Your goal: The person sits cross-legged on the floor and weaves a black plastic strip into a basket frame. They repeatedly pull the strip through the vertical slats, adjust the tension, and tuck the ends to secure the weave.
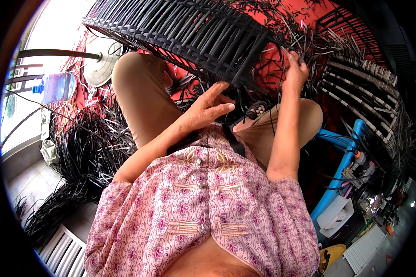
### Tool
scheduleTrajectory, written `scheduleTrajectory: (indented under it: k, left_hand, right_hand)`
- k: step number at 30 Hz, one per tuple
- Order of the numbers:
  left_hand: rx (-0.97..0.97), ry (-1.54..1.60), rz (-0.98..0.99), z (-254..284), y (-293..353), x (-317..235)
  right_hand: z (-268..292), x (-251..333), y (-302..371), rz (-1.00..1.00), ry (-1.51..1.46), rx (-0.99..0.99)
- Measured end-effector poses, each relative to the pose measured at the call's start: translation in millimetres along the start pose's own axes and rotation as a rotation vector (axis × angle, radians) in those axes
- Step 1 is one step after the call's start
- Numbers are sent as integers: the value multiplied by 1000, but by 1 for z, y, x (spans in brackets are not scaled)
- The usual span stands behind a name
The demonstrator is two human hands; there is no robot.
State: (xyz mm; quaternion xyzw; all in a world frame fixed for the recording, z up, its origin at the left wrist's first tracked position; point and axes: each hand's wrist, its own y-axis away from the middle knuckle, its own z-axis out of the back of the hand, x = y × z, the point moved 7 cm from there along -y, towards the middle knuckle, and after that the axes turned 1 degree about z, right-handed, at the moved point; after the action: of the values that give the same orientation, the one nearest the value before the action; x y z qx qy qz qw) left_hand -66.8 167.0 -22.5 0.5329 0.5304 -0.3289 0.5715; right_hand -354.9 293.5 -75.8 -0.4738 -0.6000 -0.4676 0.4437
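A black woven piece (203, 41), made of close-set strips crossed by plaited bands, lies slanting across the space above my knees. My left hand (208, 108) is beneath its lower right corner, thumb stretched out and fingers apart, the fingertips close to the woven edge. Nothing shows in that hand. To the right of the piece, my right hand (294, 76) is raised with its fingers pinched together. A black strip (279, 42) runs from the upper right corner of the weave to these fingers. Its far end is lost among other strips.
Loose black strips (90, 147) heap up at left, near a water jug (60, 87) and a round pale base (101, 64). Another partly woven frame (360, 94) stands at right. Below it are a blue plastic stool (339, 173) and a white container (336, 215). Strips litter the red floor covering.
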Motion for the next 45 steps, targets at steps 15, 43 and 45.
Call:
scheduleTrajectory:
  k: [15, 43, 45]
  left_hand:
    - [-149, 65, -81, -3, 5, 5]
    - [-235, -6, -118, 7, 2, 11]
    - [-249, 1, -122, 7, 3, 11]
  right_hand:
    - [-35, 55, 145, -171, 327, 631]
    - [-49, 48, 151, -197, 216, 683]
    - [-50, 48, 149, -179, 205, 691]
